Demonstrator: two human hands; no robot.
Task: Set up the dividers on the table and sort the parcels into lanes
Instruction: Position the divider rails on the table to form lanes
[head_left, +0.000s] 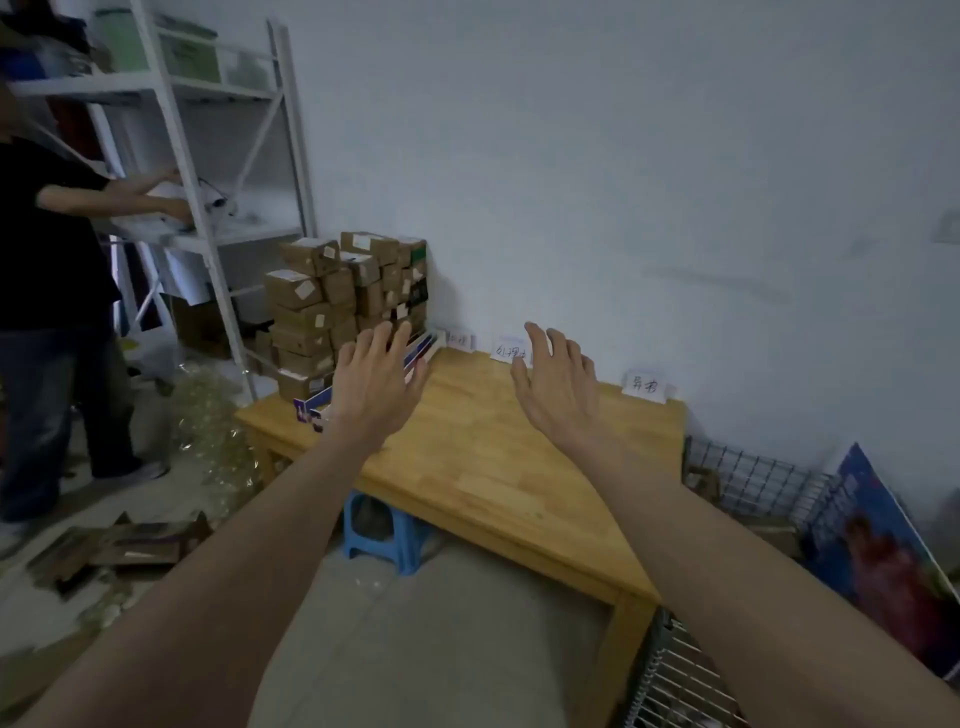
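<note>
Above the wooden table (498, 467) I hold my left hand (374, 384) and right hand (558, 387) spread and empty, ready for the parcels (332, 306) stacked alongside, likely for sorting.

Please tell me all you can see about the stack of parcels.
The parcels are small brown cardboard boxes, most with white labels, a few darker ones at the right. They are piled in several tiers at the table's left rear corner, against the wall. The bottom is hidden behind flat blue-and-white boards. Neither hand touches them.
</note>
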